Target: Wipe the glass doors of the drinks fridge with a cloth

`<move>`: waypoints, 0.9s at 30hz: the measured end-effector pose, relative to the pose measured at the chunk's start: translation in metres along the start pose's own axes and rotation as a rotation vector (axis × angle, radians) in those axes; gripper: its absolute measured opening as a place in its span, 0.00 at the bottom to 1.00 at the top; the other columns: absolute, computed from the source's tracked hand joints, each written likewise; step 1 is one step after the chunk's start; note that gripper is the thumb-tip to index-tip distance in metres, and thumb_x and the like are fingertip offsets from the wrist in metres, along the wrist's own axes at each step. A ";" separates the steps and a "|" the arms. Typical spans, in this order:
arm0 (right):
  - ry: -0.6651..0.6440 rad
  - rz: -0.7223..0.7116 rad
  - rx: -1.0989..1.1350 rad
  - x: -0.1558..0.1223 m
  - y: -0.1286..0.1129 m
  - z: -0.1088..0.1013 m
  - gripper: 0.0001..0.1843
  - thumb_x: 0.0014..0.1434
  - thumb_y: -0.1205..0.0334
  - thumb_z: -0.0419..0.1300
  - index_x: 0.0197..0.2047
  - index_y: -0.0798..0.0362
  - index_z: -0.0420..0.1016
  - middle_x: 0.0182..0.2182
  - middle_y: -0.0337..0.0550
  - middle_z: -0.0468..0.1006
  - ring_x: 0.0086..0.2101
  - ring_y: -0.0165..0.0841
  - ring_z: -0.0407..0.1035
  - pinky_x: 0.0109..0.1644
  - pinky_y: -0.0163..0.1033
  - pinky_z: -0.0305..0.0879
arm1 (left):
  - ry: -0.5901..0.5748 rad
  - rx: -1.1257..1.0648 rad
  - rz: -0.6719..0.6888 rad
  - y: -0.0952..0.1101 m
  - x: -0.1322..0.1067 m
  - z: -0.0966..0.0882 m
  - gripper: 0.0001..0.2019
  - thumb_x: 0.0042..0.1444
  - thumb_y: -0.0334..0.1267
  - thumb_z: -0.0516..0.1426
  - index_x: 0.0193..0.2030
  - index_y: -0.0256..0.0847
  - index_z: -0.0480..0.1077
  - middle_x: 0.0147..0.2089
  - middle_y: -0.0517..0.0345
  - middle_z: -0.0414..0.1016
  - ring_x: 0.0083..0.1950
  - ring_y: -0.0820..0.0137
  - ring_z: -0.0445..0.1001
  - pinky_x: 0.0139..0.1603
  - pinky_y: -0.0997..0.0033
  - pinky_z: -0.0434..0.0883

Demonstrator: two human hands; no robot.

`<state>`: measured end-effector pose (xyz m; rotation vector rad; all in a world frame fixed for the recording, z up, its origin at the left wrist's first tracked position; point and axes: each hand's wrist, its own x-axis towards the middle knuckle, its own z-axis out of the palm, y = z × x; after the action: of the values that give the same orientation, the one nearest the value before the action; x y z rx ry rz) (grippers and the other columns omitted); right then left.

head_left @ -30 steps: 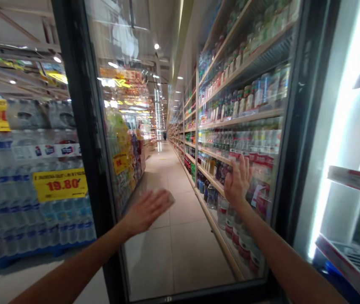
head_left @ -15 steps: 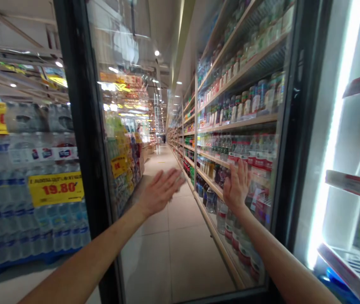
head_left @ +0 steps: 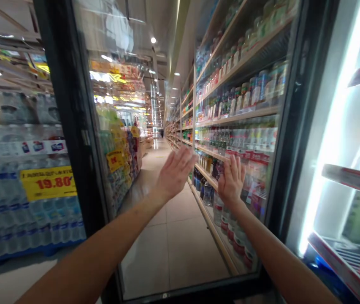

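Observation:
A glass cooler door (head_left: 142, 105) with a black frame stands swung open in front of me. My right hand (head_left: 231, 180) lies flat against the glass with fingers spread and holds nothing. My left hand (head_left: 176, 172) is raised beside it, fingers stretched out, empty, at or very close to the glass. Through the pane I see an aisle floor and shelves of bottled drinks (head_left: 239, 139).
The lit cooler interior (head_left: 353, 169) with wire shelves is at the right. Stacked packs of water bottles (head_left: 24, 190) with a yellow 19.80 price sign (head_left: 47, 183) fill the left. The door's black frame post (head_left: 69, 126) runs down the left side.
My left hand has risen and moved right toward my right hand. The right hand stays flat on the glass. The view has shifted slightly to the right.

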<state>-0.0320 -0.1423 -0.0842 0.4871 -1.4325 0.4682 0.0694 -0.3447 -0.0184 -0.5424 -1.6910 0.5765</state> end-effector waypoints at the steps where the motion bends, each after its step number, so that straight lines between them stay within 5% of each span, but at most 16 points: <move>1: -0.005 0.002 0.006 0.000 0.000 0.000 0.32 0.61 0.64 0.46 0.68 0.52 0.46 0.64 0.54 0.55 0.65 0.42 0.43 0.65 0.57 0.43 | -0.027 -0.030 0.124 0.003 0.001 0.002 0.23 0.61 0.32 0.48 0.63 0.39 0.56 0.67 0.51 0.55 0.71 0.64 0.44 0.68 0.58 0.46; 3: -0.014 0.009 0.020 0.000 -0.001 0.000 0.32 0.60 0.64 0.46 0.67 0.51 0.46 0.65 0.52 0.55 0.65 0.42 0.44 0.65 0.56 0.44 | -0.093 -0.095 0.375 0.005 0.006 0.005 0.22 0.61 0.33 0.47 0.62 0.41 0.57 0.67 0.55 0.56 0.70 0.67 0.47 0.69 0.61 0.46; 5: -0.023 0.025 0.022 0.000 -0.002 0.000 0.32 0.60 0.64 0.46 0.67 0.51 0.47 0.64 0.52 0.55 0.65 0.42 0.44 0.65 0.56 0.44 | -0.110 -0.121 0.415 0.002 0.016 0.007 0.23 0.61 0.33 0.47 0.63 0.41 0.56 0.67 0.54 0.56 0.70 0.68 0.48 0.69 0.62 0.46; 10: -0.024 0.059 0.073 0.003 -0.002 -0.004 0.31 0.62 0.63 0.44 0.68 0.52 0.43 0.64 0.54 0.56 0.65 0.41 0.44 0.64 0.57 0.46 | 0.045 -0.044 -0.056 -0.004 0.039 0.008 0.25 0.61 0.31 0.47 0.65 0.36 0.51 0.67 0.46 0.54 0.71 0.62 0.41 0.69 0.55 0.45; 15: 0.019 0.085 0.119 0.004 0.013 -0.016 0.31 0.63 0.64 0.44 0.68 0.50 0.41 0.64 0.54 0.54 0.65 0.40 0.46 0.64 0.58 0.47 | -0.077 -0.091 0.321 0.005 0.045 0.013 0.25 0.60 0.31 0.46 0.65 0.39 0.52 0.67 0.53 0.56 0.70 0.66 0.45 0.69 0.60 0.47; 20: -0.024 0.138 0.038 -0.006 0.027 -0.015 0.32 0.63 0.63 0.45 0.68 0.49 0.42 0.65 0.54 0.53 0.65 0.42 0.42 0.64 0.61 0.45 | 0.060 -0.075 -0.072 0.011 0.081 0.022 0.25 0.61 0.32 0.45 0.66 0.36 0.50 0.68 0.45 0.52 0.71 0.60 0.43 0.67 0.51 0.49; 25: -0.032 0.110 0.044 -0.018 0.031 -0.008 0.32 0.63 0.63 0.46 0.68 0.50 0.42 0.65 0.53 0.53 0.65 0.42 0.42 0.64 0.61 0.47 | -0.106 -0.155 0.418 0.041 0.091 0.033 0.21 0.61 0.31 0.46 0.61 0.38 0.59 0.65 0.52 0.59 0.68 0.66 0.53 0.67 0.60 0.52; 27: -0.038 0.089 0.059 -0.020 0.034 -0.008 0.32 0.62 0.64 0.45 0.68 0.49 0.40 0.65 0.52 0.52 0.65 0.42 0.43 0.64 0.61 0.48 | -0.076 -0.145 0.359 0.038 0.104 0.035 0.21 0.61 0.30 0.45 0.61 0.38 0.59 0.65 0.51 0.59 0.68 0.65 0.53 0.67 0.59 0.52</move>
<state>-0.0463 -0.1103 -0.1034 0.4831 -1.4846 0.5770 0.0173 -0.2525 0.0294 -0.9508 -1.7273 0.7416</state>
